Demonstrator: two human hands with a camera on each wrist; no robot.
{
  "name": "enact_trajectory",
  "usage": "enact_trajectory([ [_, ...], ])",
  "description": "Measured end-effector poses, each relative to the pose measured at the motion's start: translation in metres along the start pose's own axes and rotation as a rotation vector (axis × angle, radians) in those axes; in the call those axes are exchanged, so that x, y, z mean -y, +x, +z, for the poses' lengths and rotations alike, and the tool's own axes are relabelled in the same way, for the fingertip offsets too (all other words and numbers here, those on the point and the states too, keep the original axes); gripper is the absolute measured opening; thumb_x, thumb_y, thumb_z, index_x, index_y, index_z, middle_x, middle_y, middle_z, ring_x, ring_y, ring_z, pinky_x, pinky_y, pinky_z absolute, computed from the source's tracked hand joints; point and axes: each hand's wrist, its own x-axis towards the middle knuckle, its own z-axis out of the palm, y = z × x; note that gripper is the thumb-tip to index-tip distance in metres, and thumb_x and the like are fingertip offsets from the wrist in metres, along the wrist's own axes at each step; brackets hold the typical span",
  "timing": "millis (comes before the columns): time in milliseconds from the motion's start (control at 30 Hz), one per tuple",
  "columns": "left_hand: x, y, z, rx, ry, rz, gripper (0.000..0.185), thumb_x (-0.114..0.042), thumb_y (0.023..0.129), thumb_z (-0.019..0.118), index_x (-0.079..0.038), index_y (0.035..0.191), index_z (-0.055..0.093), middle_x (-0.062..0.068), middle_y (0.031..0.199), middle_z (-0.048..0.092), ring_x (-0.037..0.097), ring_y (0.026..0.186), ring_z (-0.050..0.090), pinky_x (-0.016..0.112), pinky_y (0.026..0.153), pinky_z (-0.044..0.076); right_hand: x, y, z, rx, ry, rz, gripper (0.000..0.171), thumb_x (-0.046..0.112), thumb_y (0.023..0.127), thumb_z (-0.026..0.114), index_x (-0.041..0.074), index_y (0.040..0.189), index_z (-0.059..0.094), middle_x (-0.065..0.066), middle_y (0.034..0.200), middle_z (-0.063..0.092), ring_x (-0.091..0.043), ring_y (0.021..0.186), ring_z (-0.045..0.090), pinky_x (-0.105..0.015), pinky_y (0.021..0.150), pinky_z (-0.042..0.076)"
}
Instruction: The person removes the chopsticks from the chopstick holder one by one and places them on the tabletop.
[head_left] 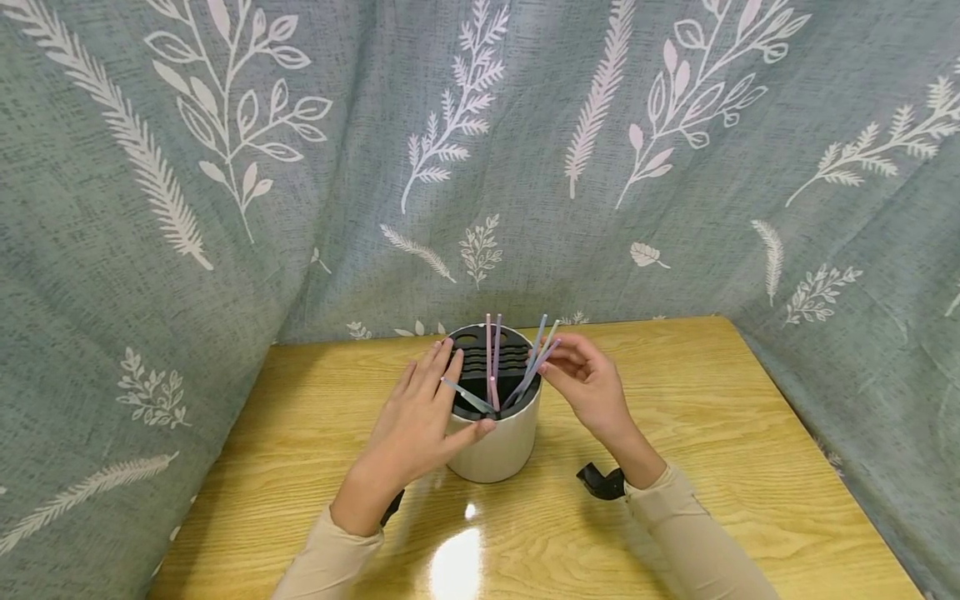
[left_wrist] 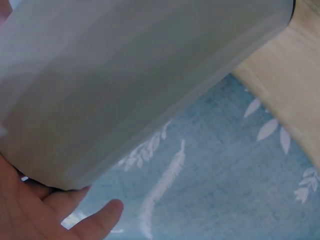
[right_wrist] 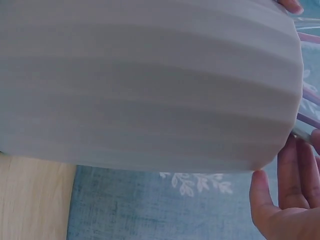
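A white ribbed round holder (head_left: 491, 450) with a black slotted insert (head_left: 468, 360) stands on the table. Several thin pastel straws lean out of its front opening: a pink straw (head_left: 488, 354) stands upright, a pale blue straw (head_left: 467, 394) slants left, and a purple straw (head_left: 551, 350) slants right with others. My left hand (head_left: 420, 417) rests on the holder's left rim, fingers extended and thumb across the front. At the right rim, my right hand (head_left: 588, 383) has thumb and bent fingers around the right-leaning straws. In the right wrist view its thumb (right_wrist: 261, 192) is at the rim.
The wooden table (head_left: 712, 433) extends around the holder. A grey-green curtain (head_left: 360, 167) with white leaf prints hangs behind and at both sides. Black wrist-camera pieces (head_left: 602, 482) show beneath the right wrist.
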Motion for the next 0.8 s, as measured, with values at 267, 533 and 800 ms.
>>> enact_trajectory([
  [267,-0.004,0.001,0.0,-0.015,0.062,0.011,0.1,-0.077,0.095,0.027,0.003,0.155,0.03,0.019,0.162,0.025,0.03,0.15,0.017,0.046,0.12,0.017,0.0,-0.002,0.001,-0.047,-0.043,0.023,0.033,-0.014,0.09,0.066,-0.014,0.121,0.056,-0.014,0.104,0.073,-0.016,0.097,0.07,-0.03,0.088,0.055],
  [533,-0.005,0.001,-0.001,-0.022,0.057,0.01,0.1,-0.077,0.095,0.028,0.003,0.155,0.029,0.019,0.161,0.025,0.03,0.151,0.015,0.043,0.119,0.02,0.003,0.0,0.002,-0.112,-0.086,0.051,0.038,-0.012,0.089,0.068,-0.012,0.125,0.056,-0.004,0.097,0.075,-0.014,0.091,0.071,-0.028,0.084,0.056],
  [800,-0.003,0.0,-0.001,0.001,0.026,-0.002,0.101,-0.076,0.095,0.033,0.003,0.156,0.026,0.019,0.163,0.02,0.029,0.151,0.011,0.044,0.119,0.021,0.019,0.016,-0.002,-0.119,-0.054,-0.031,0.044,-0.012,0.089,0.068,-0.008,0.13,0.053,0.001,0.098,0.075,-0.018,0.093,0.072,-0.031,0.083,0.057],
])
